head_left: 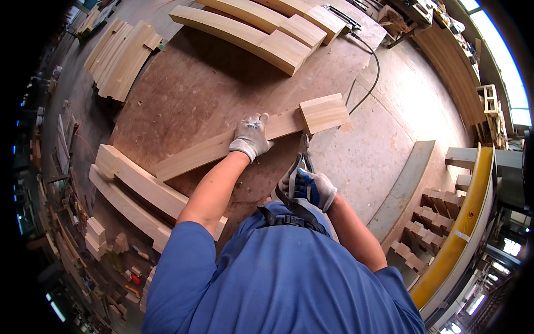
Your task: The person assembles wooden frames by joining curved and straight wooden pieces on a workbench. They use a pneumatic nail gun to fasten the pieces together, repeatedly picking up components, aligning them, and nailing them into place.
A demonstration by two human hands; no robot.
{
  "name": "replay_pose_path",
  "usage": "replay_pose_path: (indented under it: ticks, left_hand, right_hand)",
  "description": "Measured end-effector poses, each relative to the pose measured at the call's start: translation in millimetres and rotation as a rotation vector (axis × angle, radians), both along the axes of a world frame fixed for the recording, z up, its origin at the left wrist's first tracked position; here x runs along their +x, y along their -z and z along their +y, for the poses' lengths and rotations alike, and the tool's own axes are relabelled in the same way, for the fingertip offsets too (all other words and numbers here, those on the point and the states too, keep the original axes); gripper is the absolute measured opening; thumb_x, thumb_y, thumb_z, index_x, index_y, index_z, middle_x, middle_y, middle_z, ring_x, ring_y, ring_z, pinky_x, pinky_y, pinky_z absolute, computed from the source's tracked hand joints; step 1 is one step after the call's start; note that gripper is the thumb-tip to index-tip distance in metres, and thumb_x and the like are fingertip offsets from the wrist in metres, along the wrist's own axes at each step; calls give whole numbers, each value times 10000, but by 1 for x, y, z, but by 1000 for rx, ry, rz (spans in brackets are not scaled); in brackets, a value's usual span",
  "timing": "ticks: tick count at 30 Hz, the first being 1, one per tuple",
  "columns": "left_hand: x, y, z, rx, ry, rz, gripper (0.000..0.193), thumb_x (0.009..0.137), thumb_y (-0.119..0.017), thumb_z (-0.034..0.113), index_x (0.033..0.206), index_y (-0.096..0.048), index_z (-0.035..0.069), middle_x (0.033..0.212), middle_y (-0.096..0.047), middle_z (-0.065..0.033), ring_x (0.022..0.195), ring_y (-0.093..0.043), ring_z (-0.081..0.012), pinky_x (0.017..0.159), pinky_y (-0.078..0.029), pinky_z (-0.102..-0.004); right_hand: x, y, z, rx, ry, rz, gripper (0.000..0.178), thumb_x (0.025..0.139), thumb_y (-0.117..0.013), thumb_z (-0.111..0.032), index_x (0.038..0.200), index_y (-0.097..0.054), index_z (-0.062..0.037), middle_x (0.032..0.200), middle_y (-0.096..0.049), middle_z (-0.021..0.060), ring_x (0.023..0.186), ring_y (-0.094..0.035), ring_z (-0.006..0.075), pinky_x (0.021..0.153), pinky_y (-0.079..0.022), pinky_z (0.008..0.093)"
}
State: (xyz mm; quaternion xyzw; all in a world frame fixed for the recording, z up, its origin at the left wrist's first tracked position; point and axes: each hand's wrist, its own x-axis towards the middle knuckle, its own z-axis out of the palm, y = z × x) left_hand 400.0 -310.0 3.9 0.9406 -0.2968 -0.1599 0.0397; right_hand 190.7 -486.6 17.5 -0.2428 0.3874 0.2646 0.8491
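A long pale wooden board [206,153] with a thick block [326,113] at its right end lies slantwise across the brown worktable [167,103]. My left hand [251,136], in a light grey glove, grips the board near its middle, fingers over the top and thumb toward the near edge. Close to my waist, my right hand [314,189], in a grey and blue glove, is closed around the dark handles of a plier-like tool [305,146]. The tool's jaws reach up to the near edge of the board, just left of the block; whether they bite on anything is too small to tell.
Several similar wooden pieces [239,33] lie at the table's far side, and two more [139,183] at its near left. A stack of boards [122,58] stands at far left. A dark hose [379,69] curves beyond the table's right edge. A yellow beam [464,222] stands at right.
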Motion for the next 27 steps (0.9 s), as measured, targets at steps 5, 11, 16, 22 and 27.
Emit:
replay_pose_path:
  ticks: [5, 11, 16, 22, 27]
  left_hand:
    - [1, 4, -1, -12, -6, 15, 839, 792, -864, 459, 1460, -515, 90, 1407, -618, -156, 1307, -613, -327, 1107, -485, -452]
    - [1, 4, -1, -27, -20, 37, 848, 791, -866, 450, 1468, -508, 87, 1407, -616, -157, 1317, -603, -326, 1123, -470, -450]
    - [1, 10, -1, -37, -7, 10, 822, 811, -843, 471, 1461, -509, 95, 1405, -621, -142, 1328, -600, -312, 1112, -455, -465]
    - [4, 17, 1, -72, -16, 5, 758, 781, -846, 429, 1401, -547, 109, 1357, -653, -139, 1293, -622, -317, 1088, -462, -468]
    - [7, 35, 5, -102, -23, -16, 719, 776, -847, 411, 1369, -563, 122, 1328, -670, -127, 1272, -632, -316, 1067, -469, -473]
  right_hand:
    - [17, 11, 4, 143, 30, -10, 404, 1122, -523, -308, 1227, -678, 50, 1197, -751, 222, 1036, -752, 336, 900, -644, 482]
    - [37, 10, 23, 102, 139, -73, 491, 1153, -429, -402, 1368, -542, 26, 1362, -675, 254, 1196, -696, 412, 982, -609, 521]
    - [62, 16, 60, 39, 310, -30, 563, 1146, -422, -484, 1391, -506, 16, 1360, -663, 251, 1208, -684, 405, 1004, -595, 538]
    - [85, 16, 76, 57, 412, 5, 599, 1127, -481, -507, 1404, -504, 24, 1262, -693, 231, 1182, -683, 405, 1013, -585, 555]
    - [96, 9, 89, 61, 460, 17, 570, 1133, -464, -493, 1384, -516, 16, 1225, -688, 218, 1119, -686, 389, 972, -584, 543]
